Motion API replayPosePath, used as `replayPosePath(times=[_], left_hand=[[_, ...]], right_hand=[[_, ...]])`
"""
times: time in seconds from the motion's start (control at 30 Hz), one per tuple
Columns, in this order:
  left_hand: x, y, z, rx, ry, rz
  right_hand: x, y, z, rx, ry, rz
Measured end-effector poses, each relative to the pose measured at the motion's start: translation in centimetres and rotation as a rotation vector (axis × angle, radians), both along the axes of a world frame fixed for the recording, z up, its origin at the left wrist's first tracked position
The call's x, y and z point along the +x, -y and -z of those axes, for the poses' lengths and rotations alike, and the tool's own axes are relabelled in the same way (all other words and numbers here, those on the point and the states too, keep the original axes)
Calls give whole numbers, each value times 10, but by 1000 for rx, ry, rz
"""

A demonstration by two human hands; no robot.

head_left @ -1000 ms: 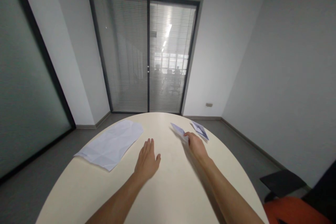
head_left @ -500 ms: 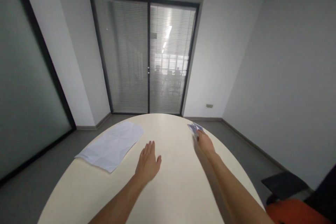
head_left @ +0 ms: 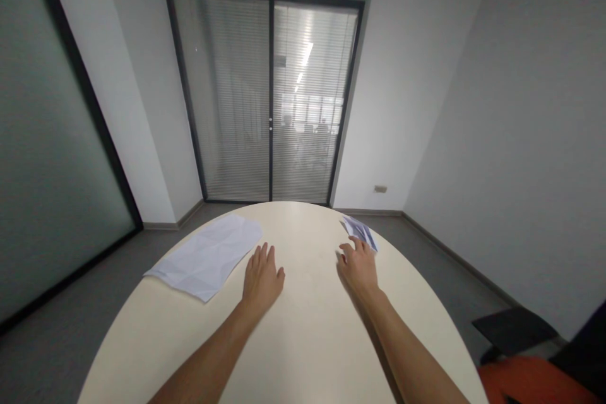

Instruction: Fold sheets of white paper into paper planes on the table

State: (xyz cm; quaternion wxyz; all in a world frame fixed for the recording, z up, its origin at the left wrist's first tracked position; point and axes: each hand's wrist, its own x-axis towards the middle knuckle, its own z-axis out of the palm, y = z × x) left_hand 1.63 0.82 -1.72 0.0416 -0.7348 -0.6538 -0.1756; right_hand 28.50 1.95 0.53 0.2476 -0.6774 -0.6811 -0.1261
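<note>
My left hand (head_left: 262, 278) lies flat and open on the cream oval table (head_left: 303, 347), fingers together, just right of a creased white sheet of paper (head_left: 208, 255). My right hand (head_left: 358, 264) rests on the table with fingers loosely spread and nothing in it. Just beyond its fingertips, near the table's far right edge, lie small folded paper pieces (head_left: 360, 230), stacked or overlapping.
Glass doors with blinds (head_left: 269, 98) stand behind the table. A frosted glass wall (head_left: 42, 158) runs along the left. An orange and black chair (head_left: 534, 360) sits at the lower right, beside the table's edge.
My right hand carried a folded paper piece to the right, set it by the other folded piece, let go and drew back. My left hand shifted slightly toward the white sheet.
</note>
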Motion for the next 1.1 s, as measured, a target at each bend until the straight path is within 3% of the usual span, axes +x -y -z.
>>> replayPosePath(times=[0.17,0.27,0.5,0.77,0.9,1.1], left_hand=[[-38,-14,-8,86,-103,-242],[-58,-21,-6,70,-121,-334],[-72,-27,-4,-21,-117,-298],[-74,-27,-11,-3,-106,-291],[-71,-24,-33,123,-100,-286],[-52,-5,-91,264,33,-204]], right_hand=[[-17,13,9,-68,-5,-200],[-18,11,15,-93,-29,-246],[-15,2,23,-89,-73,-288],[-15,1,25,-85,-63,-305],[-15,1,24,-90,-58,-309],[-16,1,23,-123,-54,-303]])
